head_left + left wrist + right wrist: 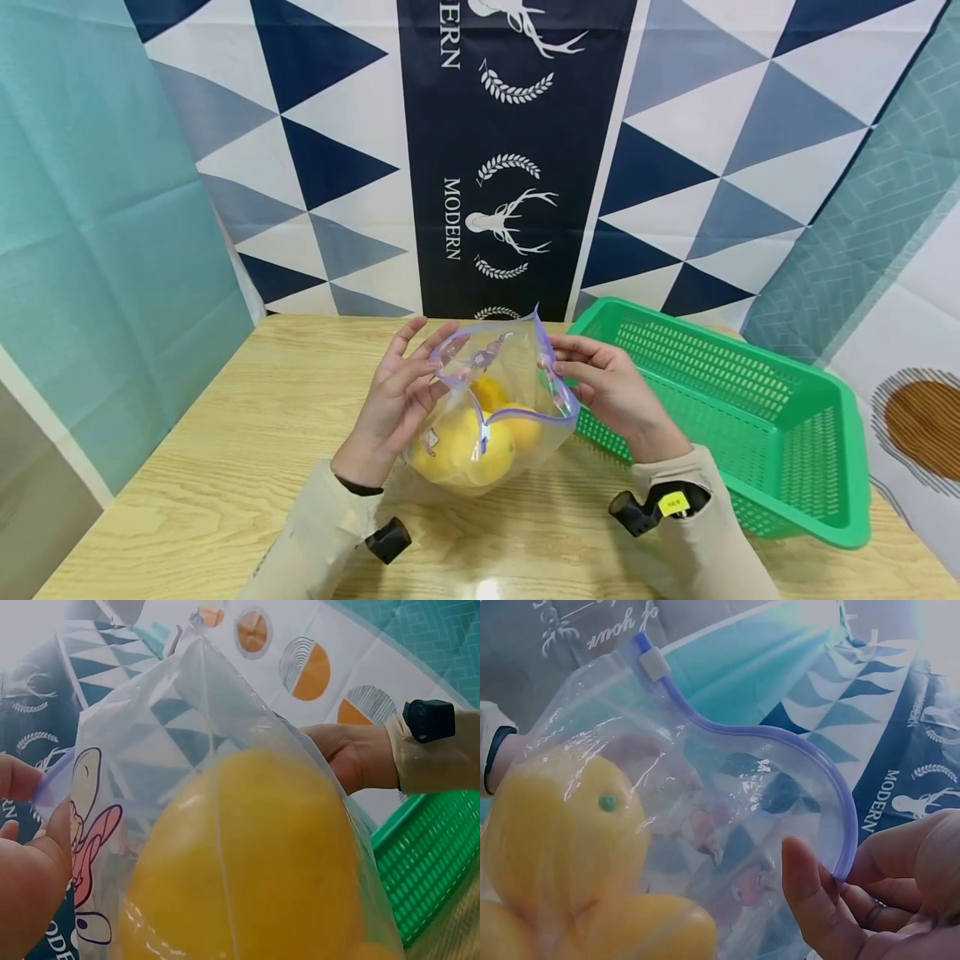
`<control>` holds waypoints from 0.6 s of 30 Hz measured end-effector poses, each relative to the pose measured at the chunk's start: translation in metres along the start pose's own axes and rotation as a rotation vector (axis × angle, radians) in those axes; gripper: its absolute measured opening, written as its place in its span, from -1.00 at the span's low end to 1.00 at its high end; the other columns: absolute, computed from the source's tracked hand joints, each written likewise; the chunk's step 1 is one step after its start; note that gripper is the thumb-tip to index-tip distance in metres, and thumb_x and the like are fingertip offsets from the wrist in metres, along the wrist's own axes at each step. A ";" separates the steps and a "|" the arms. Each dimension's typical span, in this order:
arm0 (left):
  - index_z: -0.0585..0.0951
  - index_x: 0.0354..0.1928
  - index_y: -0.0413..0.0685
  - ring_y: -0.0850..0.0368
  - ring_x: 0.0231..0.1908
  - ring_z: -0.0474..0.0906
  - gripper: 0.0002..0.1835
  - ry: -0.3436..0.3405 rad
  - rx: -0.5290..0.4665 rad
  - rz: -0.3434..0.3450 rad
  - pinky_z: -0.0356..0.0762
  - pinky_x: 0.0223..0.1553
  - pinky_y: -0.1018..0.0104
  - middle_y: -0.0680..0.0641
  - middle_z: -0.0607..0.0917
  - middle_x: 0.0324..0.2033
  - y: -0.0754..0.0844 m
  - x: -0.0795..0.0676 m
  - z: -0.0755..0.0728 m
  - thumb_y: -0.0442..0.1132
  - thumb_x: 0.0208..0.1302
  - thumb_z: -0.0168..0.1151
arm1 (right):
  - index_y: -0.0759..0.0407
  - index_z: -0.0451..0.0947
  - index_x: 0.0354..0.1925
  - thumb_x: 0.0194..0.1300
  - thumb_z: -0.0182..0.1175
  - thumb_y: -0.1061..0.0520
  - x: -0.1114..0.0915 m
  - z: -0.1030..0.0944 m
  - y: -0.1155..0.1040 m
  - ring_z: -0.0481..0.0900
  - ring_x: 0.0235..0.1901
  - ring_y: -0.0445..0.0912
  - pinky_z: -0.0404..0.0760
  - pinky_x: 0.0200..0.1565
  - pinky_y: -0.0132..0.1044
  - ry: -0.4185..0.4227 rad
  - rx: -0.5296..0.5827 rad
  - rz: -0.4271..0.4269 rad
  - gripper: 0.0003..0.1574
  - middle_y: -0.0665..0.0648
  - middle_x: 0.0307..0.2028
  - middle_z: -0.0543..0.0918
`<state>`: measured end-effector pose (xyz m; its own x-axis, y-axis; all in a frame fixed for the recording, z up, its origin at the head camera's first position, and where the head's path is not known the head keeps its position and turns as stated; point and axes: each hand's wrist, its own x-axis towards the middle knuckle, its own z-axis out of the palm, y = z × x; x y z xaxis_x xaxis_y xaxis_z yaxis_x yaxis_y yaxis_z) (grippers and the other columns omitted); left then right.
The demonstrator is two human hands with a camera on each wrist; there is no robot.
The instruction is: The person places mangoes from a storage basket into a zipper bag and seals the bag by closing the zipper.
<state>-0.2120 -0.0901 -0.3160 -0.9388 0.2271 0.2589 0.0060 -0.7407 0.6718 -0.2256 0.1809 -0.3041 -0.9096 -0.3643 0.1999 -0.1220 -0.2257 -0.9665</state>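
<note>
A clear zip bag (pixel 551 435) with a purple rim stands on the table, its mouth spread wide. Several yellow fruits (pixel 492 457), lemon-like, lie inside; one fruit (pixel 562 832) shows a green stem spot in the right wrist view. My left hand (pixel 390 404) pinches the bag's purple edge on the left, thumb and finger meeting at the rim in the left wrist view. On the opposite side my right hand (pixel 611 387) pinches the rim between thumb and fingers. A white zip slider (pixel 655 664) sits on the purple strip. Cartoon prints mark the bag's wall.
To the right stands a green perforated plastic basket (pixel 697 425), close beside my right hand. The wooden table (pixel 247 433) extends to the left and front. A patterned cloth (pixel 345 158) hangs behind the table.
</note>
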 end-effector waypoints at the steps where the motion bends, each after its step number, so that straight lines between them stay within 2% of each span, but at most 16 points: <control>1: 0.21 0.28 0.03 0.00 0.22 0.51 -0.44 -0.004 -0.012 0.003 0.64 0.00 0.23 -0.17 0.43 0.27 0.000 0.000 0.001 -0.60 0.31 -0.17 | -0.01 0.68 -0.04 0.41 0.07 0.40 0.000 0.000 -0.001 0.67 -0.25 -0.18 0.71 -0.22 -0.36 -0.003 0.007 -0.010 -0.59 0.02 -0.19 0.70; 7: 0.21 0.26 0.06 -0.03 0.26 0.47 -0.45 -0.070 -0.080 0.041 0.64 -0.02 0.32 -0.15 0.43 0.26 0.001 -0.002 0.000 -0.59 0.32 -0.21 | 0.06 0.67 0.05 0.40 0.01 0.47 0.000 0.001 -0.008 0.67 -0.20 -0.18 0.71 -0.17 -0.37 -0.042 0.086 -0.100 -0.51 0.05 -0.16 0.69; 13: 0.13 0.27 0.04 -0.06 0.30 0.42 -0.43 -0.148 -0.131 0.088 0.64 -0.06 0.40 -0.17 0.36 0.30 0.003 -0.003 -0.003 -0.61 0.30 -0.29 | 0.11 0.63 0.14 0.39 0.04 0.47 0.001 0.005 -0.014 0.65 -0.18 -0.17 0.70 -0.21 -0.41 -0.053 0.150 -0.157 -0.51 0.06 -0.12 0.67; 18: 0.12 0.27 0.04 -0.06 0.30 0.43 -0.43 -0.156 -0.118 0.104 0.64 -0.05 0.40 -0.19 0.30 0.33 0.003 -0.002 -0.004 -0.62 0.31 -0.29 | 0.11 0.63 0.13 0.39 0.03 0.48 0.002 0.007 -0.015 0.64 -0.17 -0.16 0.69 -0.17 -0.41 -0.057 0.151 -0.178 -0.50 0.06 -0.11 0.66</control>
<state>-0.2113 -0.0953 -0.3173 -0.8705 0.2340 0.4329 0.0511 -0.8320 0.5524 -0.2226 0.1774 -0.2881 -0.8546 -0.3561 0.3779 -0.2138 -0.4218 -0.8811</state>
